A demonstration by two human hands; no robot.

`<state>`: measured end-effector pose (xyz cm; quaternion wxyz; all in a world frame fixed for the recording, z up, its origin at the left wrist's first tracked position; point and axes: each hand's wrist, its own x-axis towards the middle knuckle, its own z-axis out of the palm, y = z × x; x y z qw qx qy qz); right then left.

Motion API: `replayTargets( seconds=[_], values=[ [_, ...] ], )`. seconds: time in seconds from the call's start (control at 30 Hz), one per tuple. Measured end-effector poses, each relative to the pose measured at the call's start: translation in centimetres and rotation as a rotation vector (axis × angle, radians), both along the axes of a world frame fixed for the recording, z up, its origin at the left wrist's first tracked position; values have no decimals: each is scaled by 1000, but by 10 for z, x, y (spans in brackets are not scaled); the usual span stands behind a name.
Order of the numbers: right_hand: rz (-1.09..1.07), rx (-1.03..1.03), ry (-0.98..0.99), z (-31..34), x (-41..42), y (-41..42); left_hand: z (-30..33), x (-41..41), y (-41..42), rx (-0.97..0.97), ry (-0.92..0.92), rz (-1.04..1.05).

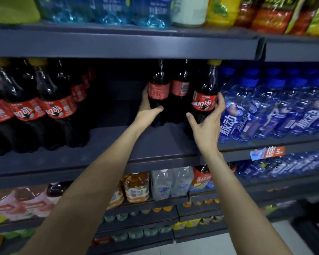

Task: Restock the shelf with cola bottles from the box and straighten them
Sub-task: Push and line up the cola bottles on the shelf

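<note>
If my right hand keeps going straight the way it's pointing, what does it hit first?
Most likely the front cola bottle: the right hand is open around its lower body, fingertips at the label edge. The blue drink bottles stand just right of it, though depth is hard to judge.

- You have three cola bottles (180, 92) grouped at your hands, mid-shelf.
- You see two yellow-capped cola bottles (35, 100) fronting the left rows; those behind are too dark to count.
- Two clear water bottles (171, 183) stand below.
</note>
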<state>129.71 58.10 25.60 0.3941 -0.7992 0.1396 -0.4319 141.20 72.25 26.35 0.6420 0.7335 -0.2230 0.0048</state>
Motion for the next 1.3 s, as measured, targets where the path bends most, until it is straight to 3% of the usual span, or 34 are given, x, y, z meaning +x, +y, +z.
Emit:
replayTargets(
  seconds=[0.1, 0.27, 0.47, 0.7, 0.97, 1.3],
  values=[
    [0, 17, 4, 1, 2, -4, -1, 5, 11, -34, 28, -60],
    [34, 9, -30, 2, -4, -4, 8, 18, 31, 206, -66, -65],
    [176, 6, 10, 7, 0, 20, -6, 9, 43, 238, -316, 482],
    [314, -37, 2, 6, 47, 73, -1, 43, 75, 404, -229, 864],
    [366, -100, -100, -10, 99, 96, -16, 93, 60, 437, -274, 973],
    [397, -99, -91, -10, 117, 92, -26, 117, 49, 409, -302, 1023]
  ],
)
